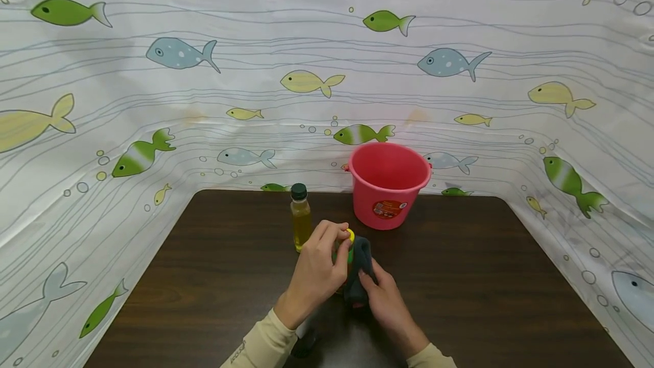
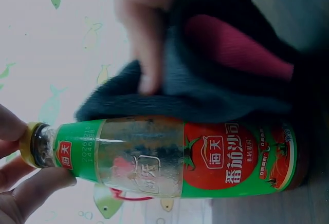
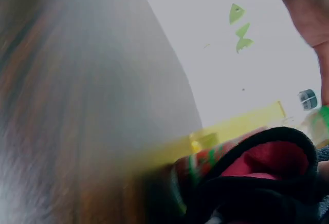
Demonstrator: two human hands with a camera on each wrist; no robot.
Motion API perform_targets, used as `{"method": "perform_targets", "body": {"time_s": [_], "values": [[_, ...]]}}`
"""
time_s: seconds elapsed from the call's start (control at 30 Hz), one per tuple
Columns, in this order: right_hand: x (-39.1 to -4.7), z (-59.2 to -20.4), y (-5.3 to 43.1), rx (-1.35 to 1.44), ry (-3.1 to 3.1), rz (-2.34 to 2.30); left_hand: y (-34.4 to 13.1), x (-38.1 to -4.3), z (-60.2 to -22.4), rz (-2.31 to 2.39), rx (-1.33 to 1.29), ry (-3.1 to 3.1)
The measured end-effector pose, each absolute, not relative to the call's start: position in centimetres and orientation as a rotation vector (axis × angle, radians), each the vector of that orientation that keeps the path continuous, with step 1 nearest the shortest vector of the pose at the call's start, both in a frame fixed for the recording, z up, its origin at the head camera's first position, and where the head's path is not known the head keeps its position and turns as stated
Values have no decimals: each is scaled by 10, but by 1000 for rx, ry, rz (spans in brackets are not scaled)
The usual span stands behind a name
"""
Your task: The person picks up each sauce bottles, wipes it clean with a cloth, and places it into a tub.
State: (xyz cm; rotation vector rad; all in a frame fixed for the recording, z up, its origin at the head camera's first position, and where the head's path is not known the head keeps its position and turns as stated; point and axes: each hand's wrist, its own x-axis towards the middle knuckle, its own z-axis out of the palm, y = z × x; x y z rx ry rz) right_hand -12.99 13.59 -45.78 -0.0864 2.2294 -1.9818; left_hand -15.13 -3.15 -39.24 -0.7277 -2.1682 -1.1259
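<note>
A glass bottle of tomato sauce (image 2: 141,157) with a green and red label stands on the table. My left hand (image 1: 317,263) pinches it at the top, fingertips around its yellow cap (image 1: 351,235) and neck. My right hand (image 1: 390,302) grips a folded dark grey cloth (image 1: 361,263), thumb on the near face. In the left wrist view the cloth lies along the bottle's side, touching or very close to it, and its pinkish-red inner side shows. The right wrist view has the cloth (image 3: 262,198) covering much of the bottle.
Behind my left hand stands a bottle of yellow oil (image 1: 301,226) with a dark green cap. A pink bucket (image 1: 389,200) sits at the back of the dark wooden table (image 1: 214,277). A fish-patterned sheet (image 1: 317,27) encloses the back and sides.
</note>
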Motion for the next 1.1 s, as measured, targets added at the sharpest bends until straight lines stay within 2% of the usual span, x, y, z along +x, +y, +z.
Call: {"method": "perform_targets", "body": {"time_s": [0.53,1.1], "values": [[-115,-429,132,-44,1954,-2421,-31,-150,-391,-1090,-673,-2176],[-113,-424,128,-169,2211,-2343,-32,-149,-392,-1237,-619,-2182]]}}
